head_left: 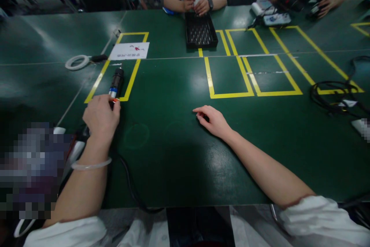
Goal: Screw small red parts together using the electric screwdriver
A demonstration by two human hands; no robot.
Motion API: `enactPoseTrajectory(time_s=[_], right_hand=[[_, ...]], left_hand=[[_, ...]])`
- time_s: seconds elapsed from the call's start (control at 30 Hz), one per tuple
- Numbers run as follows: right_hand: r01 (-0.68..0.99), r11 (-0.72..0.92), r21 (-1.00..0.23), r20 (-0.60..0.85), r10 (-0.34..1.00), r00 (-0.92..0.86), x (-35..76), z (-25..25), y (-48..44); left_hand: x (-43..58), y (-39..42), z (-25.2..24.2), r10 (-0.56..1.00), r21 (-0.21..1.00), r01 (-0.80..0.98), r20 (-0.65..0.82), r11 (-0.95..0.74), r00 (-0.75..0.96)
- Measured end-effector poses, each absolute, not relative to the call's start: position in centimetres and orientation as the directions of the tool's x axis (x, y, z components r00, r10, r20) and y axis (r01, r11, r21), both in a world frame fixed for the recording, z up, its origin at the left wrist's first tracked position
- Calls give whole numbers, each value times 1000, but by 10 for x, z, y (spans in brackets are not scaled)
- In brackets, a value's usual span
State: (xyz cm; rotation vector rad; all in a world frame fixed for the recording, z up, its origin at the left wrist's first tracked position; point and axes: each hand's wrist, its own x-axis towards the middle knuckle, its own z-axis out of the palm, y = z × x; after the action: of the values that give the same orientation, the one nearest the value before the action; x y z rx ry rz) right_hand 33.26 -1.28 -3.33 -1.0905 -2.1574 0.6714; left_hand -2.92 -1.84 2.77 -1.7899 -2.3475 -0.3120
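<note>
Hold the driver (116, 80) steady, left hand (100, 116) closed round it; right hand (214, 121) lies empty, fingers half-curled, on the table (173, 158).

On the left far part of the table (170, 81), a white paper (121, 51) is carrying printed characters and a red mark (138, 48). The writing is standing upside down, and no word is showing clearly enough for reading.
</note>
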Motion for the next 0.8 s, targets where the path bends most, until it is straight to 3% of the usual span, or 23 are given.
enactPoseTrajectory(time_s=[0.1,0.17,0.27,0.47,0.8], right_hand=[[488,516,-704,299,839,-455,333,-33,-12],[438,500,-747,304,843,-444,334,-35,-12],[329,460,-825,303,851,-429,336,-38,-10],[194,404,-894,262,822,-505,335,-38,-10],[196,394,-898,278,853,-441,334,-40,-12]], left_hand=[[9,-11,32,966,375,923,194,88,-171],[42,-6,31,998,663,746,63,-64,29],[88,-1,24,933,882,465,-98,-80,345],[124,-6,-2,791,965,263,-159,-2,591],[120,-7,-15,875,978,196,-159,76,458]])
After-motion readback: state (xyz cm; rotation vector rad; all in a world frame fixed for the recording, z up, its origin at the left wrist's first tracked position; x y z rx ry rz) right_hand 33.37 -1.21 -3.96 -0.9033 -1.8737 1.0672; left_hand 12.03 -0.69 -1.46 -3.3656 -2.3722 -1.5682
